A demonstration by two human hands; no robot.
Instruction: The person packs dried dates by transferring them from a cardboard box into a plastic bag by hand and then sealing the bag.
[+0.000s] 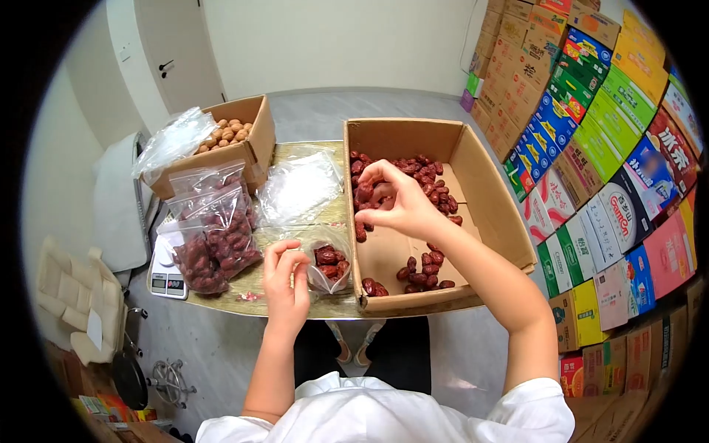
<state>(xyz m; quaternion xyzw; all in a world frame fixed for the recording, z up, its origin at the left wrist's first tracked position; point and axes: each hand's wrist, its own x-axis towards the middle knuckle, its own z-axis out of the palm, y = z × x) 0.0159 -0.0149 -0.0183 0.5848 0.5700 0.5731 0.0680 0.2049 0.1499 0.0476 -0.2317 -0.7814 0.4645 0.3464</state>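
Note:
Beside the open clear plastic bag (318,284), my left hand (286,275) has bent fingers pinching its rim. Several wrinkled dark-red dates (329,261) lie inside that bag. My right hand (401,201) reaches into the cardboard box (487,184), its fingers and thumb curled around dates at the box's left side. More loose dates (425,275) rest on the box floor, in a pile at the back and a smaller group near the front. The exact number of dates in my right hand is hidden.
Filled zip bags of dates (214,247) stand at the left, on or beside a kitchen scale (168,277). Behind them is a box of walnuts (230,133) with plastic over it. Flat clear bags (299,184) lie mid-table. Stacked cartons (591,177) line the right.

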